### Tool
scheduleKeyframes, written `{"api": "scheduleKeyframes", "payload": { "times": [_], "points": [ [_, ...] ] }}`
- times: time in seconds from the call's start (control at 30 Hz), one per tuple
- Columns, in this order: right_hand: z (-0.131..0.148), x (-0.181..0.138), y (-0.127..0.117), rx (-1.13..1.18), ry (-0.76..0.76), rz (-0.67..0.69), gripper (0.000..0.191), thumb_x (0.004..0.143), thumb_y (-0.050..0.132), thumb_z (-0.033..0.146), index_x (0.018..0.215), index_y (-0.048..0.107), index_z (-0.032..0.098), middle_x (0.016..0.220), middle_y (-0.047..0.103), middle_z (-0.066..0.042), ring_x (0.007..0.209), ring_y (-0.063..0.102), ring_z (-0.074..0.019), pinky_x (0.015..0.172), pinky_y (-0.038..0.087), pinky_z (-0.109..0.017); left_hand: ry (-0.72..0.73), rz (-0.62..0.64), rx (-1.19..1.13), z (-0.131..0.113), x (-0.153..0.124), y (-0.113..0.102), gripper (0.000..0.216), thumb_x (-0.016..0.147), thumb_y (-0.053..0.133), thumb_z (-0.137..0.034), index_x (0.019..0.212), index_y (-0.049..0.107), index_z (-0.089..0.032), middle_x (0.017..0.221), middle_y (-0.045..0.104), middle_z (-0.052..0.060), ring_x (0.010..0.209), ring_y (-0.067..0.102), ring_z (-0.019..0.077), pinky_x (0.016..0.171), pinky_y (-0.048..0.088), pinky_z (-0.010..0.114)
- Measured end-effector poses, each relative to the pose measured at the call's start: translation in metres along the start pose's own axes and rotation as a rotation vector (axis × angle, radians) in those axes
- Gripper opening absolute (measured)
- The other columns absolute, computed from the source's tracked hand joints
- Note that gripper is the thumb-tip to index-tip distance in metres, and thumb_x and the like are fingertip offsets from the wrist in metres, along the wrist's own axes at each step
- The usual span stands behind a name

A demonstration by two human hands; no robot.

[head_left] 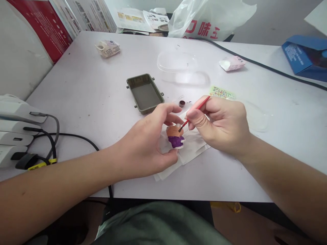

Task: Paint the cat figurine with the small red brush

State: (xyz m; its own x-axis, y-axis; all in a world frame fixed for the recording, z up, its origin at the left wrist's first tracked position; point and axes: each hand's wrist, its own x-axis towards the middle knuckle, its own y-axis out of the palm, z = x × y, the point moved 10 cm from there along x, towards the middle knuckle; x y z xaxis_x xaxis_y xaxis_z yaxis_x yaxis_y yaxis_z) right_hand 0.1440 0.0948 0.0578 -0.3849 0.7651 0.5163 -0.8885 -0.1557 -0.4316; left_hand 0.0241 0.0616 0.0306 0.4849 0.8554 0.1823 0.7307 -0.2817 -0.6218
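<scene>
My left hand [153, 141] grips a small figurine [175, 141] between thumb and fingers, its upper part orange, its lower part purple, with white bits at the edges. In my right hand [219, 122] is a thin red paintbrush [203, 103], pinched near its metal end. The brush's dark tip meets or nearly meets the orange part. White tissue paper [190, 153] lies under both hands. Just beyond them stands a small paint pot [182, 103] with dark contents. An olive-grey open box [145, 93] sits behind my left hand.
Clear plastic lids [176, 62] and a sticker sheet [221, 92] lie farther back. Crumpled packets [107, 48] and a blue box [304, 58] are toward the edges. A black cable [255, 61] crosses the back right; chargers with cords [15, 136] crowd the left. A plastic bag [204, 20] stands behind.
</scene>
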Motion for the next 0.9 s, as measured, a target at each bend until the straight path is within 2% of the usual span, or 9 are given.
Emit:
{"api": "scheduleKeyframes", "payload": {
  "times": [0.17, 0.37, 0.57, 0.7, 0.9],
  "points": [
    [0.002, -0.001, -0.004, -0.001, 0.018, -0.034, 0.02, 0.092, 0.069, 0.03, 0.074, 0.066, 0.022, 0.065, 0.066, 0.002, 0.06, 0.063, -0.0111, 0.054, 0.05, -0.026, -0.003, 0.009, 0.014, 0.0, 0.001, 0.0, 0.067, 0.073, 0.065, -0.013, 0.133, 0.039, -0.027, 0.121, 0.065, 0.005, 0.114, 0.065, 0.0218, 0.092, 0.054, 0.037],
    [0.006, -0.001, 0.01, 0.056, -0.025, 0.106, 0.02, 0.091, 0.069, 0.031, 0.074, 0.065, 0.022, 0.063, 0.064, 0.003, 0.057, 0.06, -0.0112, 0.053, 0.049, -0.026, 0.02, 0.022, 0.011, -0.002, 0.002, 0.001, 0.068, 0.071, 0.065, -0.013, 0.133, 0.039, -0.026, 0.123, 0.065, 0.004, 0.114, 0.065, 0.0208, 0.091, 0.054, 0.036],
    [0.001, 0.0, -0.002, -0.014, -0.028, 0.013, 0.016, 0.092, 0.069, 0.032, 0.077, 0.067, 0.024, 0.067, 0.065, 0.002, 0.059, 0.062, -0.0116, 0.054, 0.049, -0.028, 0.026, 0.02, 0.004, -0.003, 0.001, 0.001, 0.066, 0.072, 0.063, -0.014, 0.133, 0.039, -0.024, 0.12, 0.067, 0.004, 0.115, 0.065, 0.0201, 0.092, 0.053, 0.035],
    [0.007, -0.001, -0.008, -0.004, -0.056, -0.045, 0.014, 0.092, 0.069, 0.025, 0.078, 0.067, 0.024, 0.067, 0.066, 0.002, 0.06, 0.063, -0.0104, 0.057, 0.051, -0.027, 0.013, 0.014, 0.003, -0.001, 0.001, 0.0, 0.066, 0.072, 0.065, -0.014, 0.132, 0.039, -0.026, 0.121, 0.067, 0.005, 0.115, 0.065, 0.0221, 0.09, 0.053, 0.037],
    [0.005, -0.003, 0.007, 0.074, -0.045, 0.1, 0.014, 0.092, 0.068, 0.026, 0.079, 0.066, 0.023, 0.068, 0.064, 0.002, 0.059, 0.062, -0.011, 0.053, 0.05, -0.026, 0.02, 0.04, -0.023, -0.003, 0.001, 0.002, 0.066, 0.072, 0.065, -0.014, 0.133, 0.04, -0.024, 0.121, 0.066, 0.005, 0.114, 0.065, 0.0199, 0.09, 0.053, 0.035]
  ]
}}
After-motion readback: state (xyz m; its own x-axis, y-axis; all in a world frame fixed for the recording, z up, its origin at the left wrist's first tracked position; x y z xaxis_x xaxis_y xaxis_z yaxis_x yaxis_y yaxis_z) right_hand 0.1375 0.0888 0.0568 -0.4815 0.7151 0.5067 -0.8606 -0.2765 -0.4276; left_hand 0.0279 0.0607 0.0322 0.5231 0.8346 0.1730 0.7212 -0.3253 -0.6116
